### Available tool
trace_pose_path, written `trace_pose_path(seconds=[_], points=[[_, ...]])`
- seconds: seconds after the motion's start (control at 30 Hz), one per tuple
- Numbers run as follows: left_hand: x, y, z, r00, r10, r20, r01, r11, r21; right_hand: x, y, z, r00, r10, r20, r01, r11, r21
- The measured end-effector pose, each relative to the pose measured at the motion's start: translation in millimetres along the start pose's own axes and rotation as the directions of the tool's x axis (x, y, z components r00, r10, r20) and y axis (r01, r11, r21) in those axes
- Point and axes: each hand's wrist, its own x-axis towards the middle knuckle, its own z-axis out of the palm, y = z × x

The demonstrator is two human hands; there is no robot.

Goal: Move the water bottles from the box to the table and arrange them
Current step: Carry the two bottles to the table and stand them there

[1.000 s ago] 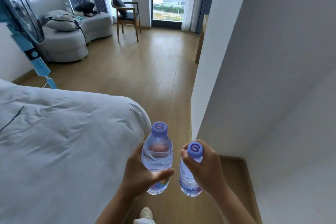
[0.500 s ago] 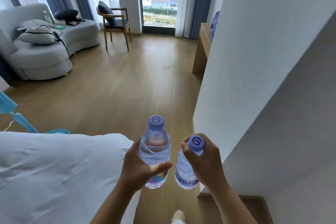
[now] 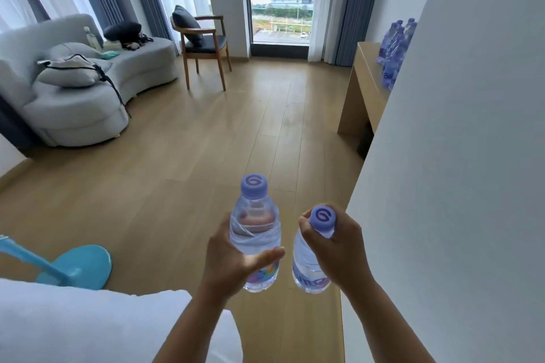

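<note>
I carry two clear water bottles with purple caps, low in the centre of the view. My left hand (image 3: 233,262) grips the left bottle (image 3: 255,224) round its body, thumb across the front. My right hand (image 3: 339,247) grips the right bottle (image 3: 303,268) round its neck, just under the cap. Both bottles are upright and a small gap separates them. Ahead on the right, a light wooden table (image 3: 364,88) carries several more purple-capped bottles (image 3: 392,50), partly hidden behind the white wall corner. The box is out of view.
A white wall (image 3: 457,156) runs along my right side. A white bed corner (image 3: 88,324) and a blue fan base (image 3: 82,268) lie at the lower left. A grey sofa (image 3: 82,97) and a wooden chair (image 3: 203,47) stand across the wooden floor.
I have walked forward with both bottles: the bed slid back to the lower left, and the table with its bottles came into view past the wall corner. My grips are unchanged.
</note>
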Motion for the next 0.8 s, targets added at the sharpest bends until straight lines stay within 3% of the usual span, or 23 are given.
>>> trace_pose_path(seconds=[0.17,0.37,0.6,0.8], points=[[95,-13,15,1.0,-0.01,-0.011,0.01,1.0,0.002,87,33,20,0.999,0.04,-0.019,-0.039,0.999,0.035],[246,-36,38,1.0,-0.03,0.009,0.03,0.999,-0.014,210,83,55,0.997,0.045,-0.061,-0.048,0.998,-0.04],[450,-34,66,0.99,-0.007,0.14,0.013,0.999,-0.042,383,120,90,0.982,0.068,-0.174,-0.085,0.992,-0.091],[577,-42,98,0.975,-0.004,0.224,0.013,0.999,-0.039,495,159,108,0.952,0.174,-0.252,-0.186,0.982,-0.026]])
